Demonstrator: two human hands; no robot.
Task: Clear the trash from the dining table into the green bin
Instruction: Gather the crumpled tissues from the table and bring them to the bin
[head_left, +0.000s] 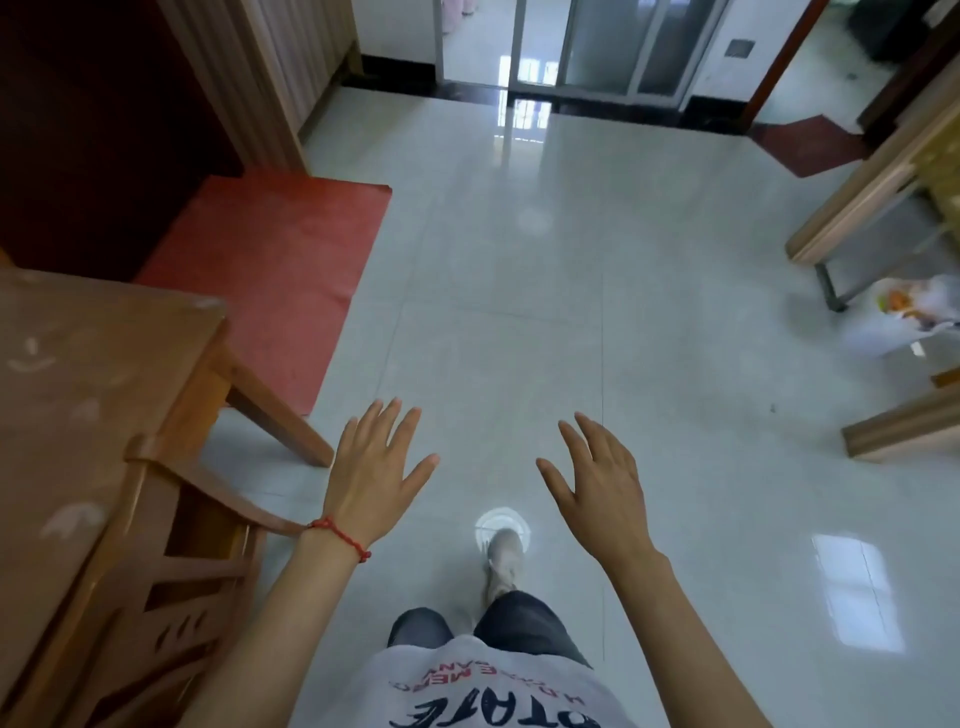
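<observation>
Both hands, left hand (371, 467) and right hand (597, 483), hover empty over the floor (623, 260), fingers (395, 421) spread and pointing forward, beside the desk (78, 389).

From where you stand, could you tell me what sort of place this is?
Most likely a room in a home, perhaps a dining area: a wooden table with a wooden chair beside it, a glossy tiled floor and a red mat.
</observation>
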